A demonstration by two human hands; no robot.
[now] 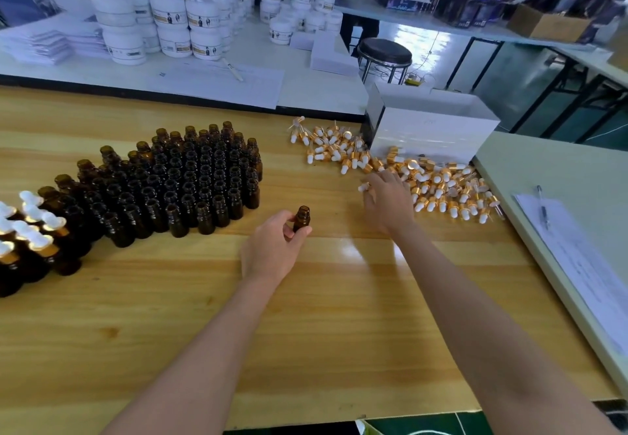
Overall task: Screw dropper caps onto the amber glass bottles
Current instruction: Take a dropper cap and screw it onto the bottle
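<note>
pinching one uncapped amber bottle (301, 218) upright in my left hand (272, 247), just right of the open bottles (190, 183). my right hand (387, 200) is at the dropper cap pile (438, 186); blurred, i cannot tell if it grips one. next, probably: seat a cap squarely, twist.

Head-worn wide view, forward and down, close over wooden table (306, 332)
</note>
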